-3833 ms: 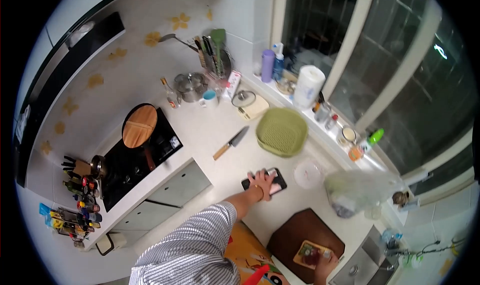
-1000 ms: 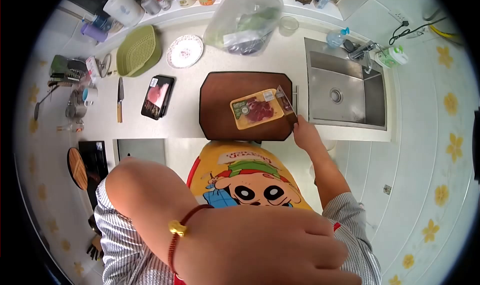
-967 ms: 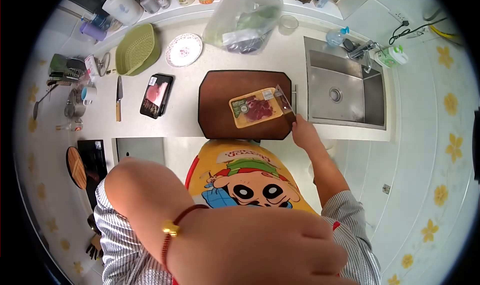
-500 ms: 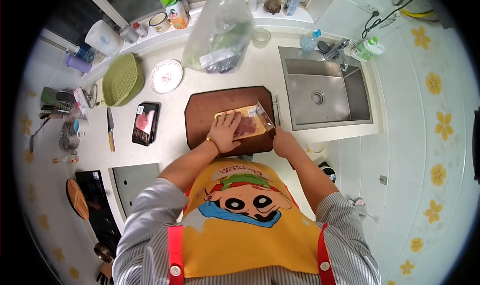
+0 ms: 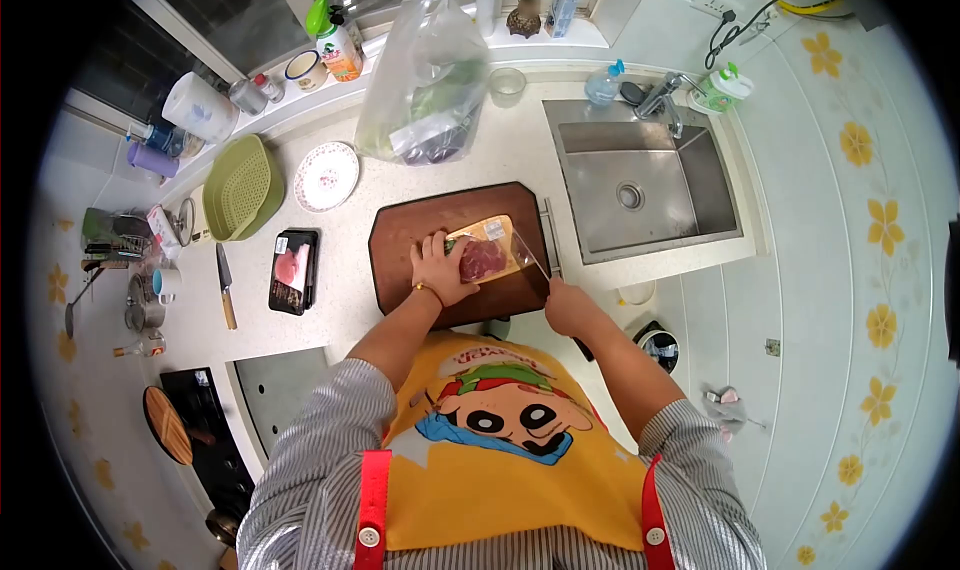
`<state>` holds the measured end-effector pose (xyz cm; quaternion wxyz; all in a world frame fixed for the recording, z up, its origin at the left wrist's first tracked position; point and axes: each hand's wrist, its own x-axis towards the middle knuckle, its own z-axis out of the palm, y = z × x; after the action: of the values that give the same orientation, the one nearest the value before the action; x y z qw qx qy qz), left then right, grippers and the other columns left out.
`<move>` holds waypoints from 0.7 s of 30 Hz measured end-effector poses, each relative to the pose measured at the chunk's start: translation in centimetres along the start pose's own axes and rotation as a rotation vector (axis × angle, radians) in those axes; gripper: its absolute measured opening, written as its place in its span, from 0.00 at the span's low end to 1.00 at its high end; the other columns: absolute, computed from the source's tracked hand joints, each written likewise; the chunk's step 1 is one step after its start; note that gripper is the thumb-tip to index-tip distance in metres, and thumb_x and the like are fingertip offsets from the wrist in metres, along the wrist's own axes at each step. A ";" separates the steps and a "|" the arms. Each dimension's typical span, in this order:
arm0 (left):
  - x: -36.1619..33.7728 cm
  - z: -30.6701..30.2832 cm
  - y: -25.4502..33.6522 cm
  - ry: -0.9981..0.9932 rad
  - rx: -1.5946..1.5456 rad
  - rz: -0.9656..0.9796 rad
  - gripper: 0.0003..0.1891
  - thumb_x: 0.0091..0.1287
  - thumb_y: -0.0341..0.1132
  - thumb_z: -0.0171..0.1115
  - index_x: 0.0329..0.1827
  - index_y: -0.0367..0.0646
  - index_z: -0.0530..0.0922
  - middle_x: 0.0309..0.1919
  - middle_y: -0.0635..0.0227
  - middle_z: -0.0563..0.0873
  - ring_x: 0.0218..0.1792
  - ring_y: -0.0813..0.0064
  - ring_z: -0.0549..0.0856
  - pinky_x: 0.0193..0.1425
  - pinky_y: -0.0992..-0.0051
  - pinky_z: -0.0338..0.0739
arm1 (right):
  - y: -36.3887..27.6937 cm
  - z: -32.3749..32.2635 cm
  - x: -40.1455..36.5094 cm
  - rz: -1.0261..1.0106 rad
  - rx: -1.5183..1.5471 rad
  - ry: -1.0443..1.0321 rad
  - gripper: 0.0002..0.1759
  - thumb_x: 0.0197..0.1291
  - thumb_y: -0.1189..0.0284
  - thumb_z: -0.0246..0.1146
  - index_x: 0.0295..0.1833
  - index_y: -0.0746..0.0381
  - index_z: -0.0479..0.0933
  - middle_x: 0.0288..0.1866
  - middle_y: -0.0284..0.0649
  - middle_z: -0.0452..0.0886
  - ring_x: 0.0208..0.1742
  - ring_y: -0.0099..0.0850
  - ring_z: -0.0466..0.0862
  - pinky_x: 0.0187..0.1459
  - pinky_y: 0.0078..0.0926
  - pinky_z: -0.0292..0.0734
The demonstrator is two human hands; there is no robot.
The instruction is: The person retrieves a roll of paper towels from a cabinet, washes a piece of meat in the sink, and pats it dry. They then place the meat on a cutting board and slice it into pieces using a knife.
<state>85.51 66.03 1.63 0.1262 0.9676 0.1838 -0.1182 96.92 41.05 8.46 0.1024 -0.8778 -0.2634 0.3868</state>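
A yellow-edged meat tray [image 5: 497, 266] with dark red meat and a white label lies at an angle on the brown cutting board [image 5: 400, 232]. My left hand [image 5: 440, 272] grips its left end, the fingers over that end and covering part of it. In my right hand [image 5: 572, 308], the fingers are wrapped round the handle of a knife [image 5: 531, 253]. Its blade is seen nearly edge-on, right at the tray's right end. The handle is mostly hidden by my hand.
Left of the board lie a black meat pack [image 5: 293, 270] and another knife [image 5: 226, 286]. Behind stand a green basket [image 5: 243, 192], a patterned plate [image 5: 326, 177], a plastic bag of vegetables [image 5: 425, 95] and a glass bowl [image 5: 507, 86]. The sink [image 5: 592, 232] is at the right.
The tray has turned slightly, and my left hand has shifted to its left end, uncovering more meat. The knife blade has turned from broadside to nearly edge-on. The camera view has shifted.
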 end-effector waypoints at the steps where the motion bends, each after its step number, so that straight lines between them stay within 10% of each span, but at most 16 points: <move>1: -0.1 0.0 0.2 0.001 0.001 -0.001 0.53 0.50 0.63 0.79 0.81 0.66 0.65 0.78 0.51 0.65 0.79 0.45 0.63 0.83 0.38 0.49 | 0.3 0.3 -0.1 -0.002 0.000 0.001 0.14 0.68 0.77 0.53 0.56 0.70 0.71 0.48 0.69 0.85 0.55 0.64 0.85 0.57 0.57 0.80; 7: -1.6 -0.2 0.0 -0.015 -0.061 -0.174 0.49 0.55 0.66 0.76 0.80 0.60 0.67 0.70 0.54 0.75 0.70 0.50 0.75 0.76 0.40 0.61 | 1.8 -0.1 -0.3 -0.060 0.038 0.161 0.12 0.73 0.71 0.53 0.54 0.67 0.72 0.41 0.64 0.86 0.44 0.62 0.88 0.49 0.58 0.82; 10: -2.6 4.8 -5.8 0.322 -0.385 -0.112 0.34 0.68 0.58 0.68 0.71 0.48 0.75 0.43 0.56 0.87 0.48 0.51 0.86 0.61 0.52 0.78 | 1.7 -1.4 -0.7 0.100 0.305 0.101 0.13 0.76 0.66 0.53 0.54 0.66 0.71 0.36 0.60 0.86 0.34 0.58 0.88 0.42 0.55 0.83; 21: -3.1 6.2 -6.9 0.524 -0.607 -0.198 0.15 0.68 0.44 0.70 0.50 0.43 0.84 0.30 0.63 0.84 0.34 0.59 0.85 0.42 0.61 0.80 | -0.9 -0.8 1.7 0.008 0.254 0.079 0.15 0.75 0.63 0.54 0.50 0.65 0.71 0.31 0.57 0.86 0.29 0.53 0.88 0.37 0.51 0.84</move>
<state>78.88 69.46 -4.76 0.3428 0.8614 0.3286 0.1801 98.12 42.79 8.30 0.2216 -0.8733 -0.2044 0.3826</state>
